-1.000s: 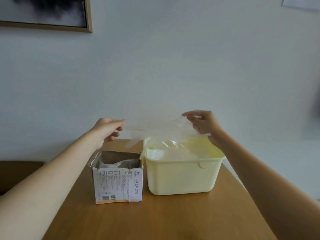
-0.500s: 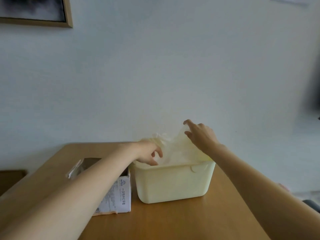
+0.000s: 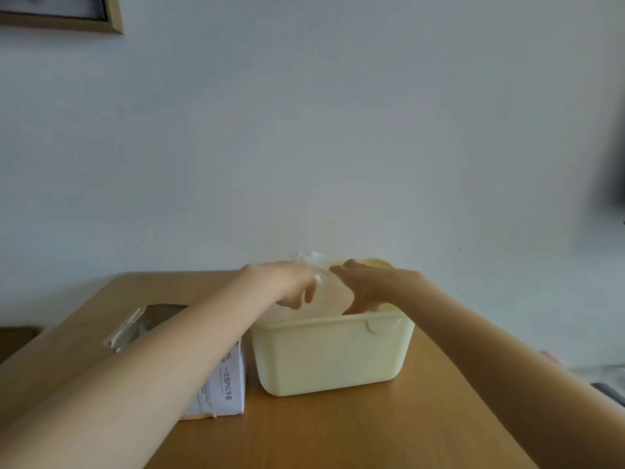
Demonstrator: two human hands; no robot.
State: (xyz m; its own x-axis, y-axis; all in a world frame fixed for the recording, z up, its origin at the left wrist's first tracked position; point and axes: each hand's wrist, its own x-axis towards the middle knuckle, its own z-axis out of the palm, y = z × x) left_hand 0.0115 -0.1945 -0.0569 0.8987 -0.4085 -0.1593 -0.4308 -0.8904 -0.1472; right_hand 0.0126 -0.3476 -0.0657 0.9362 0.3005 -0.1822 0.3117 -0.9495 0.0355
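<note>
We see the clear plastic film bunched up over the open top of the pale yellow bin, a little below the middle of the frame. A crumpled tuft of it stands up between our two hands, and the rest sinks hazily into the bin's mouth.

Our left hand comes in from the lower left. Its fingers are curled downward round the film, just above the bin's near rim. Our right hand comes in from the lower right and sits just beside the left, its fingers dipping down into the bin against the film. We cannot tell whether they pinch it or only press on it.

The bin stands on the wooden table. Touching its left side, or very nearly, is a torn-open white cardboard box with printed lettering, partly hidden by our left forearm.

Behind the table rises a plain pale wall, with the corner of a wooden picture frame in the upper left of the frame.
</note>
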